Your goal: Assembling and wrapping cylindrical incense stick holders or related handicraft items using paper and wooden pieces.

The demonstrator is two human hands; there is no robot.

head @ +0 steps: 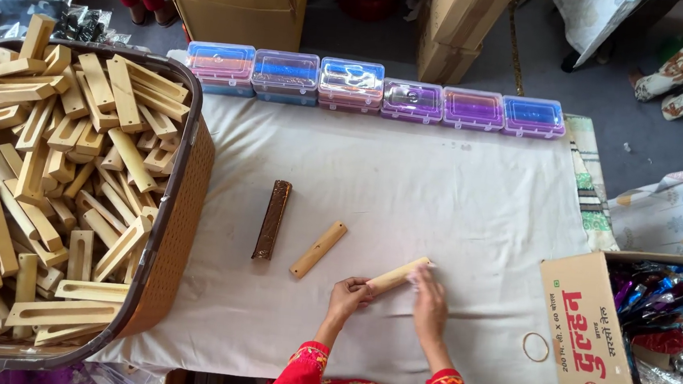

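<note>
Gripping a pale wooden stick (398, 274) on the white cloth (457, 194), the left hand (347, 293) clamped fingers on its seven-o'clock end while the right hand (429, 298) pinched its one-o'clock end, a second stick (318, 249) lying beyond at ten o'clock.
</note>
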